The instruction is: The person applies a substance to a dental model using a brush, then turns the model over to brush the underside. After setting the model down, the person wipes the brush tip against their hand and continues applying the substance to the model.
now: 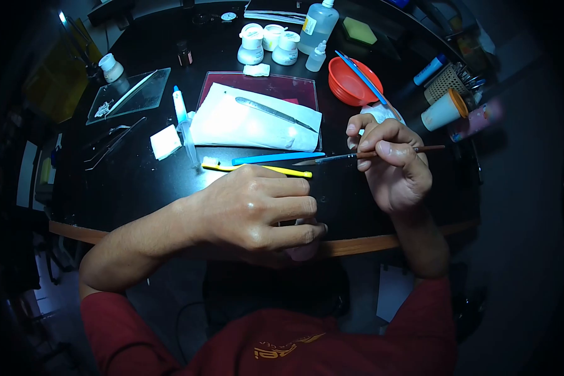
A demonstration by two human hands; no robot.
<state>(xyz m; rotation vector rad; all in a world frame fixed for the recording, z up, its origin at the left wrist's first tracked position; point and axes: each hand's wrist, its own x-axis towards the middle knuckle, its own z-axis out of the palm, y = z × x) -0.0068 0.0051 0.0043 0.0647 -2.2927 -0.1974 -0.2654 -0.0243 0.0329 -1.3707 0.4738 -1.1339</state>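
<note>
My right hand [398, 163] pinches a thin paintbrush [429, 149] with a brown handle. Its pointed tip aims left, above the table's near part. My left hand [263, 207] is closed, back of the hand up, near the front edge. A pinkish piece [304, 249] shows below its fingers, mostly hidden, so I cannot make out what it is. Just beyond the left hand lie a yellow toothbrush [282, 170] and a blue stick-like tool [279, 158]. Behind them a metal spatula-like blade [272, 113] rests on folded white paper [222, 125].
At left are a glass slab [150, 100] with a white stick, metal tweezers [116, 144] and a syringe [187, 138]. White jars [250, 50] and a clear bottle [319, 28] stand at the back. A red bowl [338, 81] and a white cup [442, 113] are at right.
</note>
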